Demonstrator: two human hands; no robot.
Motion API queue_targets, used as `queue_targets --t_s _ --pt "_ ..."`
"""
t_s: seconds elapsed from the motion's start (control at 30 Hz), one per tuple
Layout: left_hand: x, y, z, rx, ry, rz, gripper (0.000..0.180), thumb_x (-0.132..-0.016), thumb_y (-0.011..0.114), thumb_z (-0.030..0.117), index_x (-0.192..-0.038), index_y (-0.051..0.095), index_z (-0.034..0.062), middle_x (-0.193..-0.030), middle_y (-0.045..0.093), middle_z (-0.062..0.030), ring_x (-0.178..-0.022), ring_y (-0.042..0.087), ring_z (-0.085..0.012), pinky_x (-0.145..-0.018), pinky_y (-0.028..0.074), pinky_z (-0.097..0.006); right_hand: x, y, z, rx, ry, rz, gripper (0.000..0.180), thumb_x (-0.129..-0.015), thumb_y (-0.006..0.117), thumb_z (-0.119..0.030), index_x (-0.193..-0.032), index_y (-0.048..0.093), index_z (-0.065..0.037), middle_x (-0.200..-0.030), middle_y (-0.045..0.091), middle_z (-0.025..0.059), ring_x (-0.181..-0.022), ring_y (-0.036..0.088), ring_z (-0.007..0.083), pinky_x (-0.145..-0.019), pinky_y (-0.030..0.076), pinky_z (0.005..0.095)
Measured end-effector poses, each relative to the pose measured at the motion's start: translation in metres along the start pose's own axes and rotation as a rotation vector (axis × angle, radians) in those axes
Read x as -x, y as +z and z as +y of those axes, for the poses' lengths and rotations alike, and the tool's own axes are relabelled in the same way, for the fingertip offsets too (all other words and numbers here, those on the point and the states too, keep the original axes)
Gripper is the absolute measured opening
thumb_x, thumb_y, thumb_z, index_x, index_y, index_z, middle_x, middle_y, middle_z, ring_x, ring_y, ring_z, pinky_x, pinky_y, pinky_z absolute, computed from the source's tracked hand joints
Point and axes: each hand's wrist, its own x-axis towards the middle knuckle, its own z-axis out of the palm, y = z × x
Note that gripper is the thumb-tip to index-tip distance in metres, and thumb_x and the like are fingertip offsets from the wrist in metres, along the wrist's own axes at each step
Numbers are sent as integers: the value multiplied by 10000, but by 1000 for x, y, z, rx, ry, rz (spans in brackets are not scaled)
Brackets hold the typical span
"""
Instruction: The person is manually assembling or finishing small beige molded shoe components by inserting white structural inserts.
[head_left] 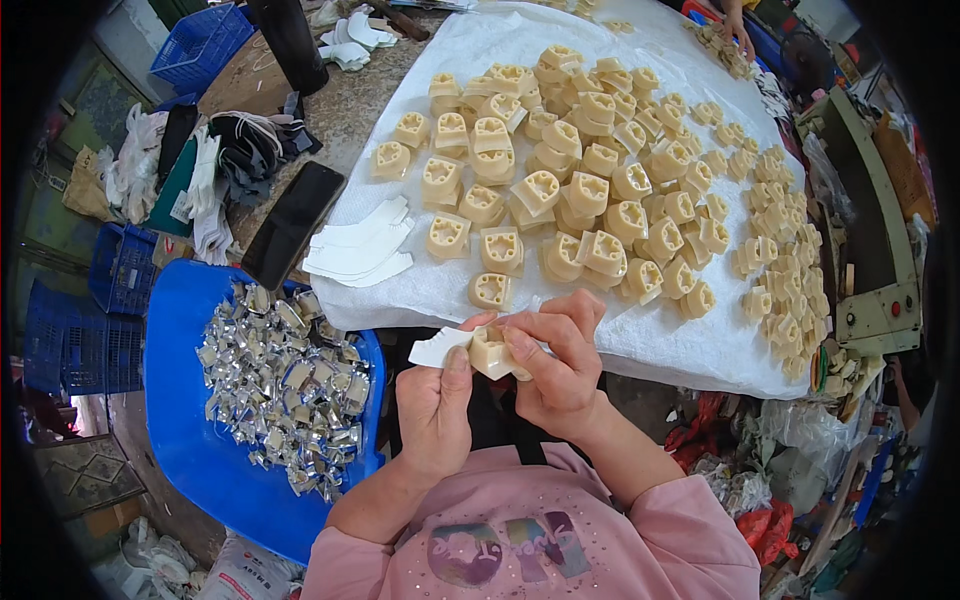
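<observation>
Just in front of the table's near edge, both my hands work on one cream plastic shoe heel [492, 350]. My right hand [562, 370] is closed round its right side, the thumb pressed on it and the index finger bent over. With thumb and fingers, my left hand [436, 415] pinches a white curved cover strip [436, 348] where it meets the heel's left side. The strip's free end sticks out to the left. More cream heels [501, 248] lie on the table beyond, hollow ends mostly up. A few white cover strips [360, 245] lie fanned at the table's left corner.
A white cloth [400, 150] covers the table. At my left, a blue basin [190, 420] holds many silvery-sided heels. A black phone [292, 225], gloves [205, 175] and a dark bottle [288, 45] are at the far left. Another person's hand [738, 35] reaches in at the far right.
</observation>
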Motion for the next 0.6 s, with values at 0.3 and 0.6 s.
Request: queue_targets --t_s 0.3,0.6 --pt "-7 0 12 -88 129 147 382 -986 418 202 -1197 517 -101 -1085 606 -153 -1003 572 -167 -866 450 -289 -4 -1 9 -2 10 7 290 -626 664 -38 -905 612 -99 -903 612 16 -784 496 221 -725 278 404" --pt "-7 -3 1 -437 269 185 160 -895 547 32 -973 634 -76 -832 634 -120 -726 568 -147 -637 441 -263 -14 -16 -7 186 97 -336 218 -567 632 -61 -764 559 -119 -769 461 12 -769 464 213 -734 249 435"
